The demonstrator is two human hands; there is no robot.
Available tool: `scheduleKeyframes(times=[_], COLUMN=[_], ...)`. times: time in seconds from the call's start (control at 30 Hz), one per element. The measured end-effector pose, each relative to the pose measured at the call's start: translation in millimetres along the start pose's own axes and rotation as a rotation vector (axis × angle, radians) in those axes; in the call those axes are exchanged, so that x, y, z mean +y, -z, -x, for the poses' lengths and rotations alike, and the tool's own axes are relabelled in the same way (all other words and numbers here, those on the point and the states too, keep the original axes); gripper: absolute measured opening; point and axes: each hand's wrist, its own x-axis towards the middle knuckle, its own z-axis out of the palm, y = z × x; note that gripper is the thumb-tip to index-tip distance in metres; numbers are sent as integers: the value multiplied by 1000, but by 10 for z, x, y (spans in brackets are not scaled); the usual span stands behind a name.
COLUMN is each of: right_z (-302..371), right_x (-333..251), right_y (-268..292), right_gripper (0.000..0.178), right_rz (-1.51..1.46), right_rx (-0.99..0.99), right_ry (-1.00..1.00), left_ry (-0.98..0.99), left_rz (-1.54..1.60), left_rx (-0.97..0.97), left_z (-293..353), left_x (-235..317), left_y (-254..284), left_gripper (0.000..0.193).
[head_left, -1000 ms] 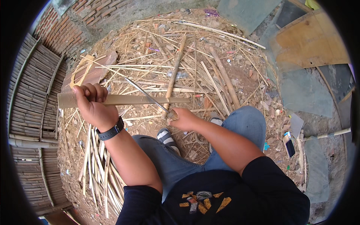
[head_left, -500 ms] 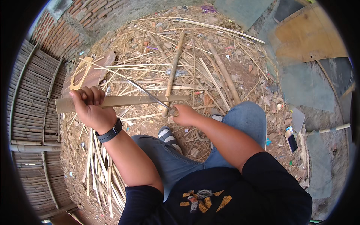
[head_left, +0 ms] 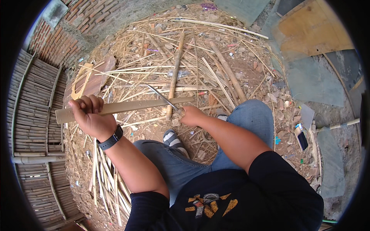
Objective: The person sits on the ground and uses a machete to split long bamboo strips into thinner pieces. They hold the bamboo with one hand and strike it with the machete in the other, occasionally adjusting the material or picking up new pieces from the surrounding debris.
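My left hand (head_left: 92, 117) is closed around the near part of a long, flat, pale bamboo slat (head_left: 135, 106), its thumb and curled fingers gripping the edges. The slat stretches to the right, and its far end lies over a bamboo pole (head_left: 177, 69) on the ground. In my right hand (head_left: 192, 116) is a knife, its handle mostly hidden by the fingers. The knife's narrow metal blade (head_left: 161, 95) slants up and left across the slat near the pole. Whether the blade bites into the slat, I cannot tell.
Loose bamboo strips (head_left: 106, 177) lie in a pile by my left leg. More poles (head_left: 227, 71), splinters and rubble cover the dirt beyond. A phone (head_left: 301, 139) rests at the right. A slatted bamboo wall (head_left: 36, 104) stands left, a brick wall (head_left: 90, 19) behind.
The knife blade has turned and looks shorter, its tip shifted right and slightly down. The slat's left end has dipped a little, along with my left hand.
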Motion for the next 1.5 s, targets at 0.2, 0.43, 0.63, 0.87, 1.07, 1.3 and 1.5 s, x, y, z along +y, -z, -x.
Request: scheduleKeyframes(times=[0.2,0.43,0.63,0.87,1.07,1.3,1.5], right_z=[238,-8,141,8,162,1,14], right_x=[-292,20,-144,3,-142,41,71], right_y=[-5,-121,-73,-112,-18,-93,-99], right_gripper=[50,55,54,49,55,60,51], right_rz=[20,3,9,18,-1,48,48], right_rx=[75,121,111,92,70,108,109], right_ry=[241,120,231,106,185,94,162], left_ry=[12,7,18,3,21,7,14], left_rz=[14,-1,21,-23,37,14,17], left_rx=[1,9,15,35,5,12,12], left_z=[-52,-36,-52,-34,-46,-60,-60], left_x=[-10,7,-12,20,-4,2,-10], left_y=[39,69,58,45,66,98,75], left_gripper=[37,37,37,37,37,37,37])
